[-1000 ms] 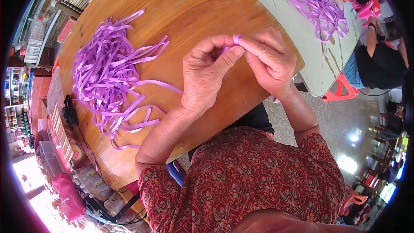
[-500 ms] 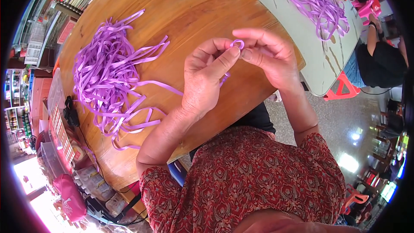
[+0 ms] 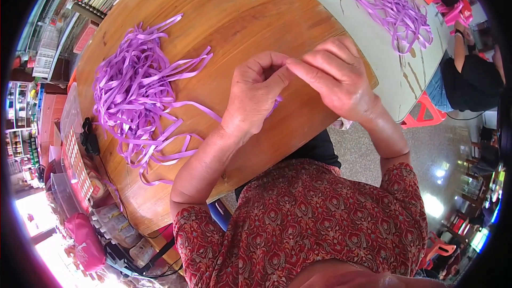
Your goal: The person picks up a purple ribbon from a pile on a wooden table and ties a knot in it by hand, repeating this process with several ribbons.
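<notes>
Left hand [image 3: 256, 93]: fingers curled, thumb and forefinger pressed together on a purple strip [image 3: 276, 105]; only a short piece shows below the palm.
Right hand [image 3: 333, 77]: fingertips meet the left hand's; grip closed on the same strip, which is mostly hidden between the two hands.
Strip location: held above the near right part of the round wooden surface [image 3: 240, 16], apart from the pile.
Purple strip pile [image 3: 136, 88]: loose tangle on the left of the surface; one strand trails right toward the left wrist.
Second pile [image 3: 392, 8]: on the pale table [image 3: 346, 21], far right.
Another person [image 3: 469, 72]: seated at far right.
Risk: the narrow strip may slip from the pinch if either grip loosens; the trailing strand may snag and drag the tangle.
</notes>
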The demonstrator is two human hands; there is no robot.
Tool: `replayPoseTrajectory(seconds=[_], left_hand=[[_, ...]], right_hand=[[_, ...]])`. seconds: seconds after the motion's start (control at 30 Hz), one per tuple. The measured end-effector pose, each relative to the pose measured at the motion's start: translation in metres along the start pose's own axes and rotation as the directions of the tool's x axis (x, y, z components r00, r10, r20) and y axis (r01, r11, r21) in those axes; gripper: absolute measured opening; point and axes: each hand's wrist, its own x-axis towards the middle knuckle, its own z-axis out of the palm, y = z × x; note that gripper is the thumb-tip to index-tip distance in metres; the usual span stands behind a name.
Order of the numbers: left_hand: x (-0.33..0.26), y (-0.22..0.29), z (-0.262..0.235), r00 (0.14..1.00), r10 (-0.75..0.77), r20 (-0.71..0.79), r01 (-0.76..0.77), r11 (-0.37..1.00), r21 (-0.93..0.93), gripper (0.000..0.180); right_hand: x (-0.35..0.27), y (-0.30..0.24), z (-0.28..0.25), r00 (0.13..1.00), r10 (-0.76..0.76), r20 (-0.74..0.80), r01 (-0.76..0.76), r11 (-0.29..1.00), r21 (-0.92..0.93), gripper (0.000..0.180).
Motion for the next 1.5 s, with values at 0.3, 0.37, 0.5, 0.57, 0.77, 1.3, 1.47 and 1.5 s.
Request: replayPoseTrajectory(seconds=[0.3,0.37,0.5,0.57,0.77,1.3,1.47,1.5], left_hand=[[0.002,0.002,-0.003,0.998,-0.006,0.062,0.004,1.0,0.028,0.012],[0.002,0.002,-0.003,0.999,-0.005,0.033,0.004,1.0,0.027,0.012],[0.002,0.002,0.0,0.999,0.009,-0.05,-0.01,1.0,-0.018,0.012],[0.002,0.0,0.004,0.995,0.054,-0.08,-0.056,0.998,-0.025,0.01],[-0.001,-0.002,0.01,0.976,0.185,-0.118,-0.191,0.981,-0.037,0.008],[-0.003,-0.005,0.003,0.967,0.247,0.068,-0.2,0.893,-0.403,0.012],[0.001,-0.01,0.002,0.956,0.26,0.138,-0.149,0.832,-0.535,0.012],[0.001,-0.01,0.002,0.956,0.255,0.147,-0.135,0.825,-0.549,0.012]], right_hand=[[0.002,0.031,-0.005,1.0,0.008,-0.003,-0.007,0.986,0.164,0.041],[0.002,0.03,0.001,0.995,0.065,-0.07,-0.05,0.98,0.193,0.038],[-0.003,0.014,0.012,0.946,0.302,-0.119,-0.243,0.903,0.355,0.026],[-0.005,0.007,0.016,0.91,0.395,-0.124,-0.301,0.837,0.457,0.021],[-0.004,-0.001,0.02,0.888,0.441,-0.13,-0.323,0.798,0.508,0.015],[-0.005,-0.007,0.031,0.677,0.581,0.452,-0.226,-0.42,0.879,0.009],[-0.002,-0.014,0.027,0.64,0.651,0.408,-0.28,-0.297,0.913,0.009],[-0.002,-0.015,0.025,0.62,0.682,0.388,-0.318,-0.233,0.919,0.009]])
